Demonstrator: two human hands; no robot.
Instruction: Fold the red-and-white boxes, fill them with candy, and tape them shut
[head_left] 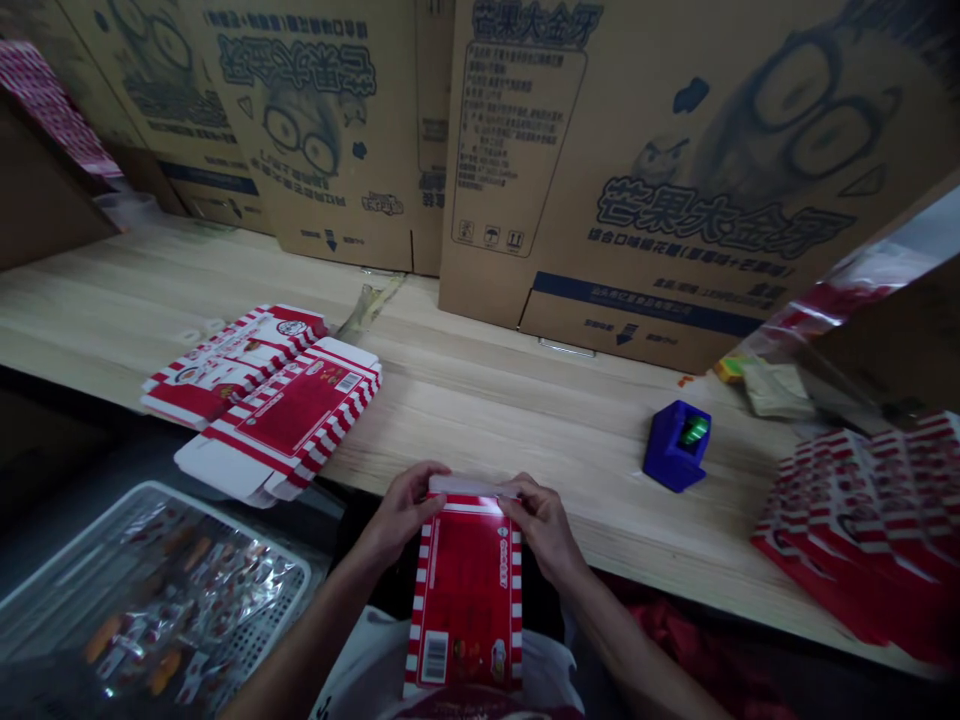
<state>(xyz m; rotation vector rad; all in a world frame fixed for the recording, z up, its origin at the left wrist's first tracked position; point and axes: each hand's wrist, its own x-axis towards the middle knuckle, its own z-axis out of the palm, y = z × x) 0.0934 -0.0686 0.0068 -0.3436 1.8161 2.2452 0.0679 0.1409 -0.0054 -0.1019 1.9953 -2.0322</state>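
A red carton with red-and-white striped edges (471, 590) is held upright between both hands at the table's front edge. My left hand (409, 510) grips its far left corner, thumb on the printed face. At the far right corner, my right hand (544, 520) pinches the carton near a pale end flap (472, 487). Its printed face, with a barcode low on the left, points up toward me. To the left, a stack of flattened matching cartons (292, 405) lies on the wooden table (465, 400), partly over its edge.
A blue tape dispenser (675, 447) with green inside stands right of centre. Several striped cartons (862, 520) are stacked at the far right. Large brown cardboard boxes (570, 200) line the back. Lower left, a white plastic basket (289, 560) contains small clear-wrapped packets (187, 590).
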